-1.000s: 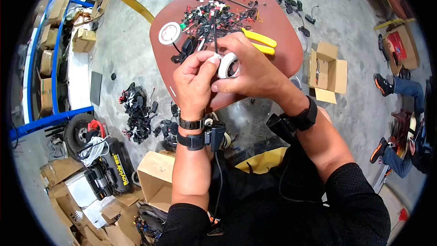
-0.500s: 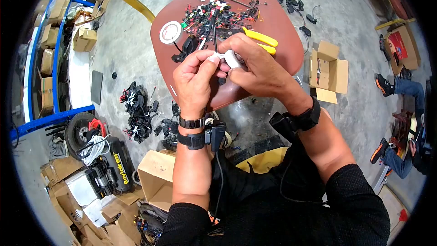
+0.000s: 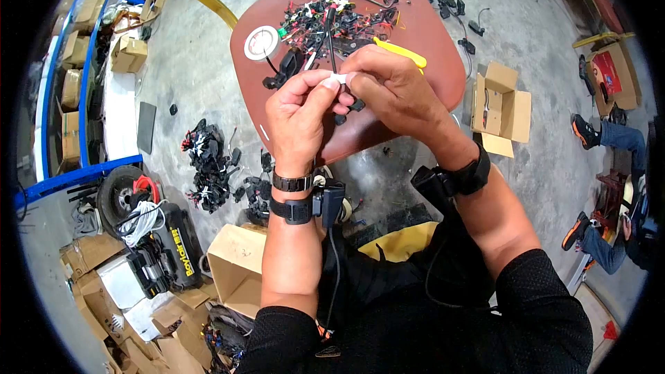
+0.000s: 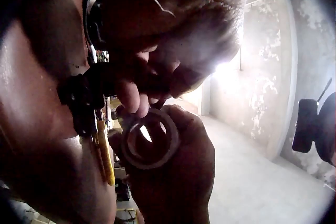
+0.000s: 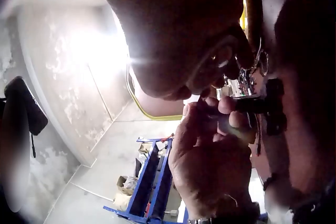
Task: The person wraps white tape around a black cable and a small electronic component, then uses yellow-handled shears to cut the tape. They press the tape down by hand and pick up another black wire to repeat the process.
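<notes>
In the head view my left hand (image 3: 294, 121) pinches a black cable (image 3: 333, 57) between thumb and forefinger over the table. A short strip of white tape (image 3: 338, 78) spans the two hands at that spot. My right hand (image 3: 405, 100) grips a roll of white tape (image 4: 171, 151), whose ring shows in the left wrist view and is hidden by the fingers from above. Small black connectors (image 3: 357, 104) hang below the fingertips. Behind the right hand lie pliers with yellow handles (image 3: 402, 52), partly covered.
A brown table (image 3: 443, 62) carries a pile of cut wires and connectors (image 3: 312, 24) and another white tape roll (image 3: 253, 43). Black harnesses (image 3: 208, 166) lie on the floor at left. Open cardboard boxes (image 3: 516, 114) stand either side; another person's legs (image 3: 613, 135) are at right.
My right hand has turned the tape roll over and around the cable, so its ring is now hidden from above. My left hand has kept its pinch.
</notes>
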`<state>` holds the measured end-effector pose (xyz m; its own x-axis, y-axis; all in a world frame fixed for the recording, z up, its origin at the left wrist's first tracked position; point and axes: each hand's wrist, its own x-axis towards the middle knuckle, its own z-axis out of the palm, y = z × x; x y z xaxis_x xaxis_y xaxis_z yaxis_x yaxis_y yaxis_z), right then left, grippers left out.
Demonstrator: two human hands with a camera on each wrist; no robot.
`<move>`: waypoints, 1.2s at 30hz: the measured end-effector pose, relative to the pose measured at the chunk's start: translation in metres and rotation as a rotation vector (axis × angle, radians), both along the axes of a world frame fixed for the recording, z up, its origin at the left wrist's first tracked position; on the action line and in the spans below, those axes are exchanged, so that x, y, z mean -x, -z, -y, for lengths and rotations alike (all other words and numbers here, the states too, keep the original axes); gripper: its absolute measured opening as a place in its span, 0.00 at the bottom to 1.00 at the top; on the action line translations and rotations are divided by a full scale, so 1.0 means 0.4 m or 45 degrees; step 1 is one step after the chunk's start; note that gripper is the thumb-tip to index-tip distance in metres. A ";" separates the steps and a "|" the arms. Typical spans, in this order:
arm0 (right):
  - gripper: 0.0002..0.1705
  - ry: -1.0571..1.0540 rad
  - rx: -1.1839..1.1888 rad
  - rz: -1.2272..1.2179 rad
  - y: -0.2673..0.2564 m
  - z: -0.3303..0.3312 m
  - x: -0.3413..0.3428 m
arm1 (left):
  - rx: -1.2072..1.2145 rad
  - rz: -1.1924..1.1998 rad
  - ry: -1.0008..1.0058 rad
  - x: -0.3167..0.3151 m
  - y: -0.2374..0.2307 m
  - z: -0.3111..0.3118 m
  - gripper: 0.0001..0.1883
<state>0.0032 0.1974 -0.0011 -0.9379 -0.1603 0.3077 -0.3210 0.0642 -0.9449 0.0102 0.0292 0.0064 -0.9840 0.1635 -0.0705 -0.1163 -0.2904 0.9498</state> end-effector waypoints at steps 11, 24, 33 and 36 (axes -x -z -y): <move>0.07 -0.017 -0.098 0.015 -0.035 -0.012 0.012 | -0.072 -0.008 0.045 -0.002 0.010 0.002 0.10; 0.09 -0.044 -0.248 -0.090 -0.033 -0.020 0.031 | -0.048 -0.040 0.035 0.003 0.008 0.005 0.12; 0.08 -0.080 -0.197 -0.059 -0.042 -0.021 0.033 | -0.066 -0.001 -0.022 0.006 0.002 -0.002 0.08; 0.08 -0.069 -0.220 -0.067 -0.041 -0.021 0.032 | -0.072 -0.027 -0.033 0.005 0.003 -0.004 0.07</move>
<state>-0.0097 0.2058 0.0152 -0.9099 -0.2646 0.3195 -0.3769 0.2055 -0.9032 0.0082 0.0310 0.0051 -0.9891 0.1414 -0.0407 -0.0879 -0.3463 0.9340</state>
